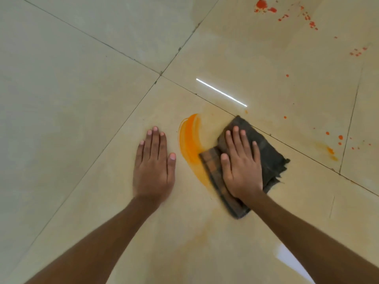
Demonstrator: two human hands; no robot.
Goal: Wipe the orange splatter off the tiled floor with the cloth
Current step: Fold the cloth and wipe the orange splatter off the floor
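A dark checked cloth [268, 152] lies flat on the beige tiled floor [82, 99], pressed down by my right hand [241, 162] with the fingers spread on top of it. Just left of the cloth curves a bright orange smear [189, 142], touching the cloth's left edge. My left hand [153, 162] rests palm down on the tile left of the smear, holding nothing. A fainter orange patch [330, 150] sits to the right. Red-orange spots [262, 5] dot the tiles at the upper right, and more drops [340, 137] lie at mid right.
Dark grout lines cross near the centre [161, 74] and run diagonally past the cloth. A bright light reflection [221, 92] streaks the tile above the cloth. A pale yellowish film covers the tile around both forearms.
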